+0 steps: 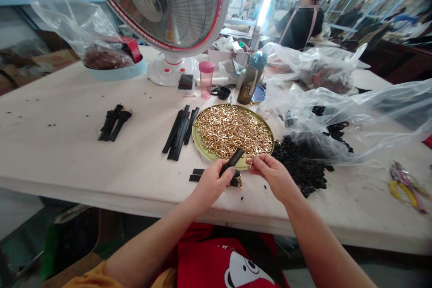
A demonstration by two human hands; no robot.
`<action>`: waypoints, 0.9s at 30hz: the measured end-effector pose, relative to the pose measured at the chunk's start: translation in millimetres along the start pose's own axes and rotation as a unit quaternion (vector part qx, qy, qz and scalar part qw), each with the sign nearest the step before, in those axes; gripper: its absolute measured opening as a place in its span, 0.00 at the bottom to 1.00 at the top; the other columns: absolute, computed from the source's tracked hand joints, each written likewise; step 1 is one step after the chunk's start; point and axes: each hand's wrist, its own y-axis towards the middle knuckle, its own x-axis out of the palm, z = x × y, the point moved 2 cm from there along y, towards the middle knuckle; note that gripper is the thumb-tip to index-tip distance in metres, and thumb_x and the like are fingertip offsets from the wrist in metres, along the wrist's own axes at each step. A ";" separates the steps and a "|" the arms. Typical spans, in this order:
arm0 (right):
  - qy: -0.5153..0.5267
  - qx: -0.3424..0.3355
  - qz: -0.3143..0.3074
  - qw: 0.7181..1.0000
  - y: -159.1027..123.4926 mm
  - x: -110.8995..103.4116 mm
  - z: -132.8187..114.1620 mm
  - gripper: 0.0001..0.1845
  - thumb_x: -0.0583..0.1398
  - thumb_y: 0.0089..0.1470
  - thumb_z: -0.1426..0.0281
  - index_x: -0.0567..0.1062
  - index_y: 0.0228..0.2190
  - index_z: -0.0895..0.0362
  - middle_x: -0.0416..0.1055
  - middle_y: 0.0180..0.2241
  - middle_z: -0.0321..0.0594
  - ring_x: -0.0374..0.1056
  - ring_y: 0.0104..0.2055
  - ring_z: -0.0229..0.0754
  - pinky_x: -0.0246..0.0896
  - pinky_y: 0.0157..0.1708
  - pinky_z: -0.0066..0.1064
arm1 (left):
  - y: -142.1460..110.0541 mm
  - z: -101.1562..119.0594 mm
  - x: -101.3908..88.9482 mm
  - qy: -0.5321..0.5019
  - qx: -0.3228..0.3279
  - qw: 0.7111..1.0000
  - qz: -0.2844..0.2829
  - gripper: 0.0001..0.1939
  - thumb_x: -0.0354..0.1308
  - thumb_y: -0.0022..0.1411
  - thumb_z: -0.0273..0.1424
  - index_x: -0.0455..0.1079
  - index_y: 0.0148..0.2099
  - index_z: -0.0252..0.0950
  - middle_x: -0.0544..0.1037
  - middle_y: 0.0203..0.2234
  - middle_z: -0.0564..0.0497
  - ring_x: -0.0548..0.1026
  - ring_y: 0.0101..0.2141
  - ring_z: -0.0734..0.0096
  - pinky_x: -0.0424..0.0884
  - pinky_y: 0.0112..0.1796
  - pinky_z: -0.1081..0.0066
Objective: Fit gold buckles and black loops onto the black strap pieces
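Note:
My left hand (215, 181) is closed around a black strap (236, 156), whose free end points up and to the right. Just right of it, my right hand (270, 172) pinches a small gold buckle (249, 160) at the near rim of a round tray (199, 146). Heaped in the tray are many gold buckles (232, 130). Under my left hand lie short black straps (195, 174) with gold metal at their right end. More flat black straps (178, 135) lie left of the tray. A pile of small black pieces (300, 166) sits right of my right hand.
A large fan (168, 4) stands at the back left, near a pink cup (206, 81) and a dark bottle (251, 78). Clear plastic bags (337, 117) cover the right side. Pliers (405, 186) lie far right, bundled black straps (114, 123) left. A person (300, 22) is beyond the table.

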 end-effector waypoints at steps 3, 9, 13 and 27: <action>0.198 0.089 -0.050 0.975 -35.6 14.0 -4.5 0.18 0.66 0.39 0.58 0.70 0.27 0.57 0.70 0.29 0.36 0.65 0.28 0.34 0.64 0.34 0.29 | -3.1 10.0 9.2 0.023 0.025 0.999 -0.009 0.17 0.50 0.57 0.43 0.65 0.38 0.33 0.66 0.20 0.56 0.63 0.23 0.77 0.60 0.26 0.76; 0.255 0.124 -0.127 0.951 -77.7 25.1 -2.1 0.18 0.66 0.40 0.62 0.70 0.33 0.56 0.70 0.29 0.35 0.66 0.29 0.33 0.64 0.35 0.28 | -19.1 14.4 21.8 0.108 0.032 0.993 -0.023 0.11 0.49 0.55 0.36 0.66 0.31 0.33 0.69 0.24 0.54 0.65 0.26 0.75 0.60 0.28 0.75; 0.196 0.056 -0.115 0.972 -86.0 28.1 5.3 0.26 0.66 0.39 0.66 0.65 0.42 0.54 0.70 0.28 0.33 0.66 0.29 0.34 0.63 0.33 0.29 | -28.4 14.0 25.6 0.148 0.044 0.987 -0.030 0.10 0.48 0.55 0.33 0.67 0.34 0.33 0.71 0.25 0.53 0.66 0.27 0.74 0.60 0.28 0.74; 0.425 0.150 0.076 0.889 -86.4 10.0 22.6 0.19 0.70 0.31 0.69 0.74 0.31 0.54 0.70 0.26 0.31 0.65 0.24 0.29 0.66 0.27 0.20 | -41.2 10.2 35.2 0.140 0.033 0.984 -0.102 0.14 0.42 0.62 0.38 0.64 0.36 0.35 0.65 0.19 0.57 0.64 0.22 0.77 0.59 0.27 0.76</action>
